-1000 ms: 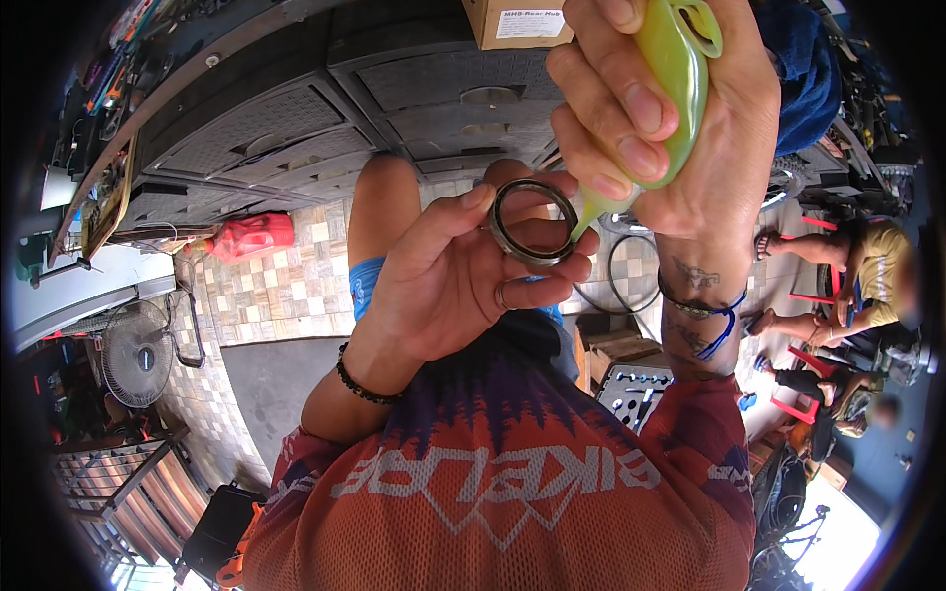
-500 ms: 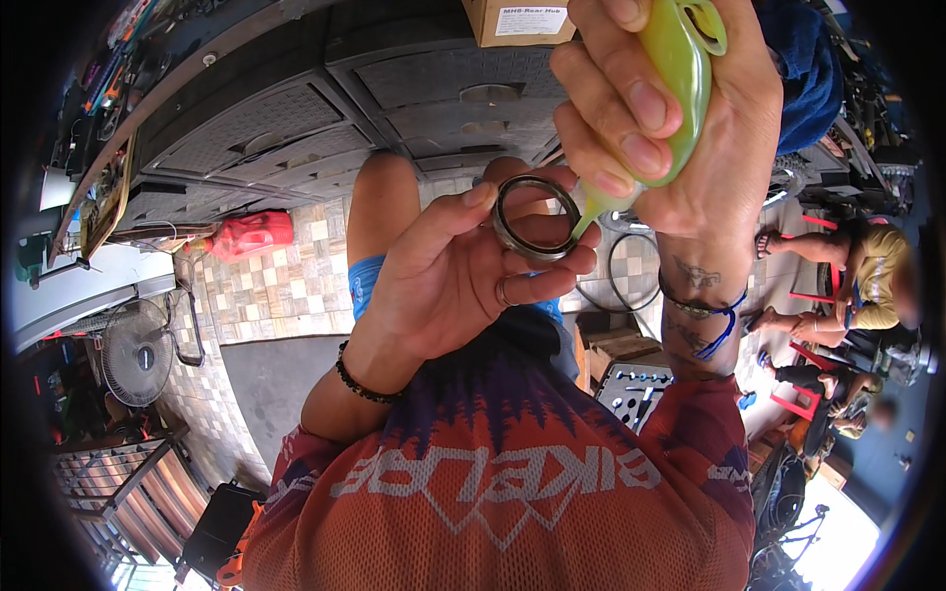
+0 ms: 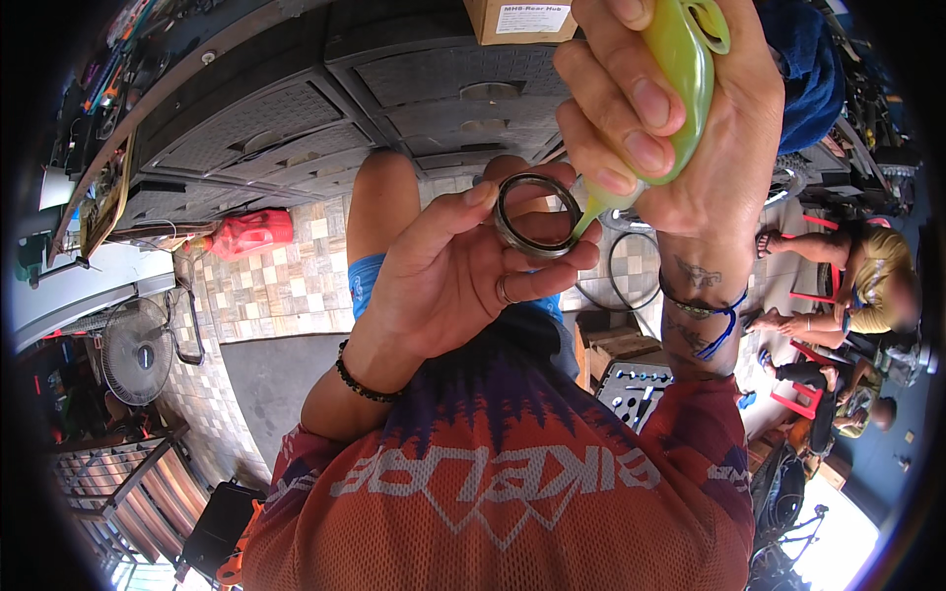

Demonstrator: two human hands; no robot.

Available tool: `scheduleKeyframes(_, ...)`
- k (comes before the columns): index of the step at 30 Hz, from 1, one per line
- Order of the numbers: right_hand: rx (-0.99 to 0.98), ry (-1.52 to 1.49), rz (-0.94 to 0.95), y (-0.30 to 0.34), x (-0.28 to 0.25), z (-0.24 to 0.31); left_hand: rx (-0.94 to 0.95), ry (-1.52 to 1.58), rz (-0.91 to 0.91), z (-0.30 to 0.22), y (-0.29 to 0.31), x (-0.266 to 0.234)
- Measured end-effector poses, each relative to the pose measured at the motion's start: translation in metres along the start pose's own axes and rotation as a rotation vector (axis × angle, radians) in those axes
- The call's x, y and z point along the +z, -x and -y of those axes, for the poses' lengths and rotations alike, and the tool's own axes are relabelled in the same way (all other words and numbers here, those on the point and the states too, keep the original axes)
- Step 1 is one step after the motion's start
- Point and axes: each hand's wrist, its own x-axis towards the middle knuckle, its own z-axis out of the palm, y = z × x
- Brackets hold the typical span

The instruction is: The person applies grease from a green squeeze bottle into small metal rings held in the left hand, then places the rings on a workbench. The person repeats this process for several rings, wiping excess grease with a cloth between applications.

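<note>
In front of my chest, my left hand holds a metal bearing ring between its thumb and fingers. The ring is tilted, its opening facing up. My right hand is wrapped round a soft yellow-green squeeze bottle, tipped nozzle down. The narrow nozzle touches or nearly touches the ring's right edge, near my left fingertips. Whether anything is coming out at the tip is too small to tell.
Black drawer units stand ahead, with a cardboard box on top. A red jug and a fan are at left. An open tool case lies by my right arm. People sit on red chairs at far right, one in a yellow shirt.
My hands, the ring and the bottle stay almost in place. At the far right, the seated people have shifted their arms and heads slightly.
</note>
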Motion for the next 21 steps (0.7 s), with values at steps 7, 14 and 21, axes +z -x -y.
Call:
scheduleKeyframes(7, -0.008, 0.036, 0.064, -0.001, -0.002, 0.001, 0.009, -0.002, -0.033, 0.0, 0.0, 0.002)
scheduleKeyframes(14, -0.028, 0.067, 0.088, -0.001, -0.003, 0.0, 0.04, 0.02, 0.036, 0.001, -0.002, 0.001)
scheduleKeyframes(21, -0.137, -0.053, 0.292, -0.009, -0.033, 0.003, 0.041, -0.181, -0.01, -0.002, -0.003, 0.003)
